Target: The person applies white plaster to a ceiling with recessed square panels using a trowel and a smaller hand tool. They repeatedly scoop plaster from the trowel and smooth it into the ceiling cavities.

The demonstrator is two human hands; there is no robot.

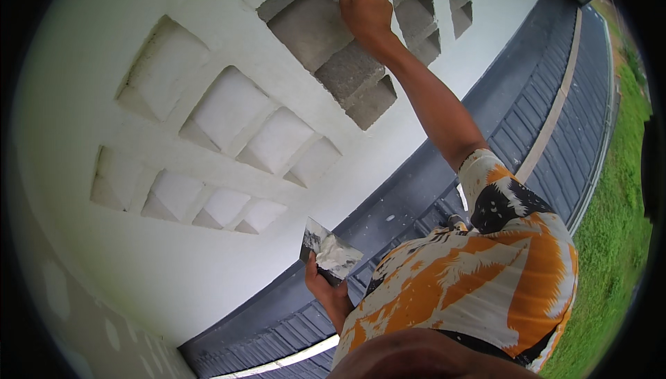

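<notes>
My right hand (364, 11), its arm stretched up to the wall, is closed in a fist at the upper corner of a large grey recess (309, 28). A small dark piece of what it holds shows beside the fingers, but most of it is hidden and I cannot name it. Lower down, my left hand (323, 283) grips a flat square metal plate (311, 234). White putty (334, 253) lies heaped and smeared on the plate's face.
The white wall (229, 261) has rows of block recesses, some painted white (236, 105), others bare grey (413, 18). Below runs a dark tiled roof (534, 112), with green grass (600, 268) beyond. A patterned shirt (479, 275) covers my body.
</notes>
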